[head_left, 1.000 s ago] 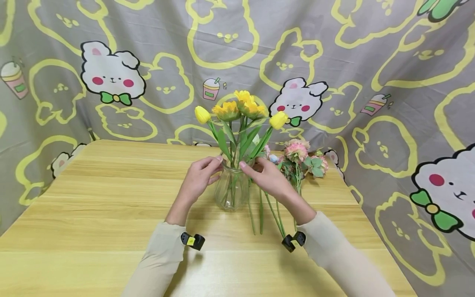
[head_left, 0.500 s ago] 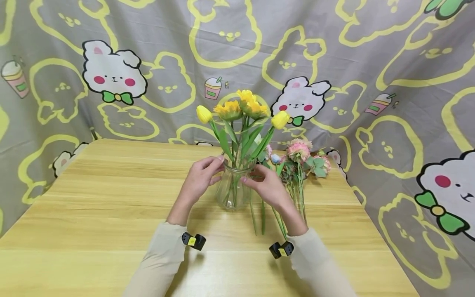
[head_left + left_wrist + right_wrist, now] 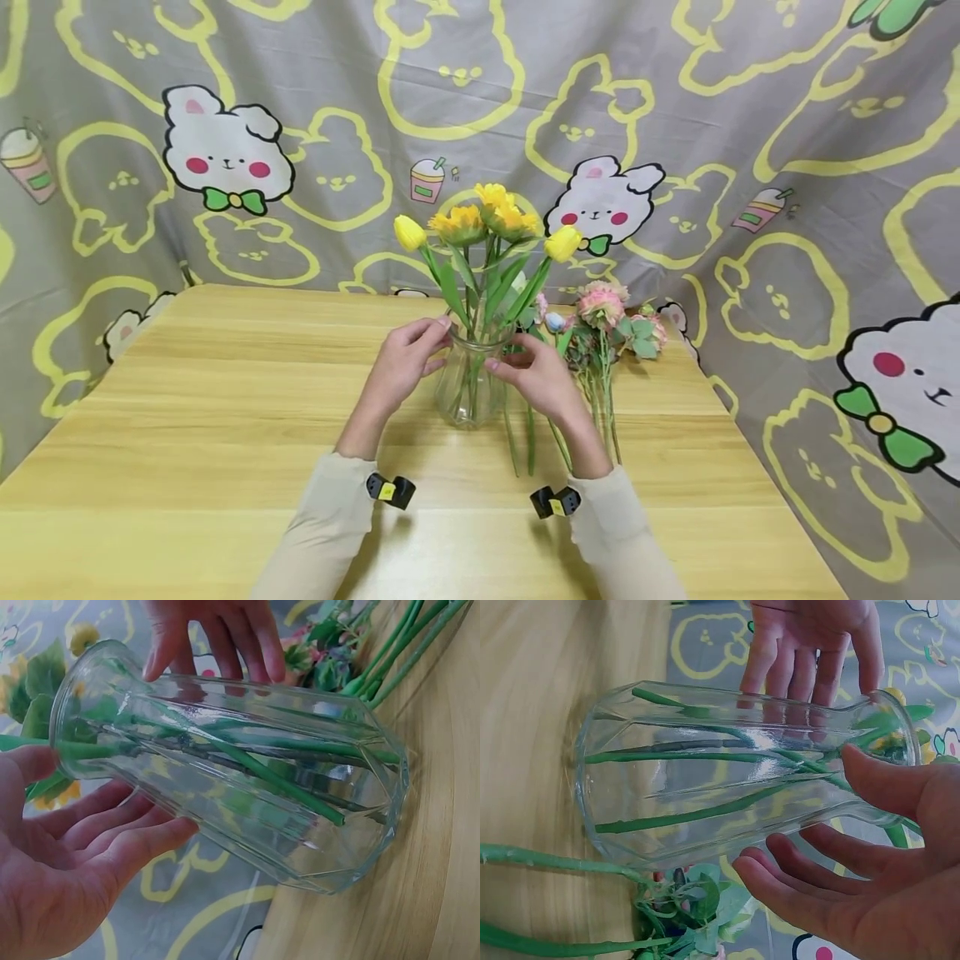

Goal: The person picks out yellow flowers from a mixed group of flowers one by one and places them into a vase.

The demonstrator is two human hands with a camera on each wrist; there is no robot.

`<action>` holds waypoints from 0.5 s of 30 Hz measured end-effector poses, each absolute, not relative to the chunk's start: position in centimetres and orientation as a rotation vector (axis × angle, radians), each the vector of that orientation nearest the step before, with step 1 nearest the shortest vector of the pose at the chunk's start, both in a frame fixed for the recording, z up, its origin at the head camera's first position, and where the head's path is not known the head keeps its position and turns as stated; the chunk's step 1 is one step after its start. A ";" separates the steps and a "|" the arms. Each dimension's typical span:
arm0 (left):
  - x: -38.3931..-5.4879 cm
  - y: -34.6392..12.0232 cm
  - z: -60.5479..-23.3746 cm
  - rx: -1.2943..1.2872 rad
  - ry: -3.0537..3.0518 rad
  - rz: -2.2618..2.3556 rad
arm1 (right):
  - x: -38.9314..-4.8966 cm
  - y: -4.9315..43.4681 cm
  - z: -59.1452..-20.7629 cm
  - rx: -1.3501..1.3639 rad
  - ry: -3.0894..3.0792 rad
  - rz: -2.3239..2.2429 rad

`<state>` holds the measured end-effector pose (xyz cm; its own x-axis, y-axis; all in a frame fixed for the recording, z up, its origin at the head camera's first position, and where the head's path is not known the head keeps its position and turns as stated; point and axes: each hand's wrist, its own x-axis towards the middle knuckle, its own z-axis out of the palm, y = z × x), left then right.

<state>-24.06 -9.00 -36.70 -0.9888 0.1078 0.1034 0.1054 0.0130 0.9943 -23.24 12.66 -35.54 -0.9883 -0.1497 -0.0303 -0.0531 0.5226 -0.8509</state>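
A clear glass vase [image 3: 463, 400] stands upright on the wooden table, with faceted sides and a round rim. In it are yellow sunflowers [image 3: 459, 225] and two yellow tulips [image 3: 562, 243], one leaning to each side; their green stems [image 3: 300, 799] show through the glass. My left hand [image 3: 401, 364] holds the vase's neck from the left, thumb by the rim and fingers along the side. From the right, my right hand [image 3: 542, 377] holds the neck, its thumb [image 3: 877, 776] in front and its fingers behind. Some fingertips are hidden behind the glass in the head view.
Pink flowers [image 3: 602, 306] and other loose stems [image 3: 607, 392] lie on the table right of the vase, partly behind my right hand. A patterned grey curtain [image 3: 330, 75] hangs behind the table [image 3: 225, 400] and along its sides.
My right hand has shifted its hold on the neck, its thumb going slightly down and its wrist swinging left. The left hand and the vase have stayed nearly in place.
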 end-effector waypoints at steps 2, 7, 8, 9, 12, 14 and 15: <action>-24.1 -9.0 -36.7 0.235 2.236 2.191 | -23.2 12.6 -35.6 -0.179 2.672 -1.467; -24.1 -8.9 -36.8 0.253 2.237 2.168 | -23.2 12.7 -35.7 -0.185 2.699 -1.455; -24.1 -8.9 -36.8 0.249 2.242 2.160 | -23.2 12.7 -35.8 -0.188 2.701 -1.453; -24.1 -8.9 -36.7 0.243 2.247 2.151 | -23.2 12.7 -35.8 -0.191 2.700 -1.455; -23.8 -9.1 -36.3 0.231 2.286 2.100 | -23.1 12.7 -35.7 -0.205 2.713 -1.438; -23.7 -9.3 -36.1 0.226 2.334 2.041 | -23.1 12.5 -35.6 -0.230 2.727 -1.415; -23.6 -9.4 -35.9 0.226 2.359 2.005 | -23.1 12.5 -35.5 -0.245 2.735 -1.396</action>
<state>-23.60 -9.44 -35.92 -0.9887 0.1349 0.0658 0.0867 0.1556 0.9840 -23.06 12.45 -35.51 -0.9855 -0.1687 0.0180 -0.1135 0.5769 -0.8089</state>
